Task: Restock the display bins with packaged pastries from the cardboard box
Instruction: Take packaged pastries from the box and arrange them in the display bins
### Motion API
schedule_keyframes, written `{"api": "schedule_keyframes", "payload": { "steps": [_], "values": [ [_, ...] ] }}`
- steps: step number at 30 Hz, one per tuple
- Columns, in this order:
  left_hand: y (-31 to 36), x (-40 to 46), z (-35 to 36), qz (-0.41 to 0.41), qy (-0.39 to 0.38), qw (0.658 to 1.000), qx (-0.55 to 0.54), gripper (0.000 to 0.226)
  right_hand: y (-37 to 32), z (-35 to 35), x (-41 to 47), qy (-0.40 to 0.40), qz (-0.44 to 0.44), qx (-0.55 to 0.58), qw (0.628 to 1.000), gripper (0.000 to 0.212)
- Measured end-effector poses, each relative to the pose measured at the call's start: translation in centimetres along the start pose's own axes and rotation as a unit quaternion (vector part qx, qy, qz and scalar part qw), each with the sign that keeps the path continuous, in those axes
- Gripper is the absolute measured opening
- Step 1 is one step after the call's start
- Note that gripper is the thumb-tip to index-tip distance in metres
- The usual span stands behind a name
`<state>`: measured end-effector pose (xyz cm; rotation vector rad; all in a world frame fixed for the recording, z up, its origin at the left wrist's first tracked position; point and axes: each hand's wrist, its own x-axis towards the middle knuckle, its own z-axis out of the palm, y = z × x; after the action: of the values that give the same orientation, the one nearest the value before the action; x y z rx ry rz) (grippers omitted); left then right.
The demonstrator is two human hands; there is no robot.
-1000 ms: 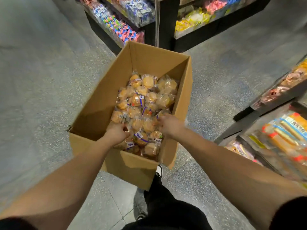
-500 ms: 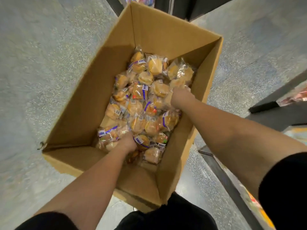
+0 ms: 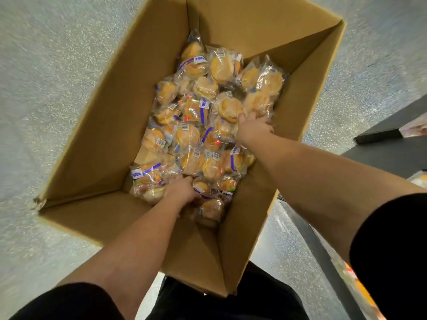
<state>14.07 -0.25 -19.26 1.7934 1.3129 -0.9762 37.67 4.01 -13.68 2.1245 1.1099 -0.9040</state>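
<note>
Step in hand: gathering stock. Both hands are down inside the cardboard box, working in the packaged pastries; nothing has yet reached a display bin.

Left hand: at the near end of the heap, fingers buried among the packets. Whether they have closed on one cannot be told.

Right hand: toward the far right of the heap, fingers curled into the clear wrappers and appearing to grip a packet there.

Next move, as a judgement: each hand must secure a firm hold on the slippery film, then lift clear of the tall box walls and carry to the bins at the right. Loose wrappers may slip or drag neighbours along.

Container, cardboard box: open-topped, standing on the speckled floor, flaps upright. Contents: one loose heap of round golden pastries in clear film with blue-banded labels and barcodes, lying against the right wall; bare cardboard shows along the left.

Display shelving: dark edge at right, contents blurred.
</note>
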Motion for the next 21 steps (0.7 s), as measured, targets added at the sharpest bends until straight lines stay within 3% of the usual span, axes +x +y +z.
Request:
{"api": "schedule_keyframes", "payload": {
  "steps": [3,9,12,14,16,19,21],
  "values": [
    [-0.2,-0.9,-0.9,-0.008,-0.030,0.999,0.009,0.081,0.2,0.2,-0.1,0.012,0.002,0.014,1.000,0.077],
    [-1.1,-4.9,-4.0,0.037,-0.065,0.989,-0.126,0.085,1.3,-1.3,-3.8,0.003,-0.037,0.176,0.984,0.102],
    [-2.2,-7.7,-6.3,0.060,-0.066,0.976,-0.199,0.086,2.4,-1.7,-8.0,-0.027,-0.089,0.371,0.924,0.090],
    [-2.9,-10.1,-7.4,0.079,-0.057,0.968,-0.230,0.070,3.2,-1.6,-11.6,-0.055,-0.126,0.473,0.870,0.084],
    [-3.3,-11.9,-8.4,0.094,-0.057,0.958,-0.265,0.071,4.1,-1.0,-14.6,-0.068,-0.162,0.520,0.836,0.085],
    [-3.8,-16.8,-9.6,0.129,-0.055,0.947,-0.290,0.049,5.2,0.7,-19.6,-0.061,-0.205,0.543,0.812,0.078],
    [-3.8,-21.2,-10.4,0.139,-0.054,0.943,-0.298,0.053,5.7,1.9,-22.9,-0.075,-0.232,0.559,0.792,0.069]
  ]
}}
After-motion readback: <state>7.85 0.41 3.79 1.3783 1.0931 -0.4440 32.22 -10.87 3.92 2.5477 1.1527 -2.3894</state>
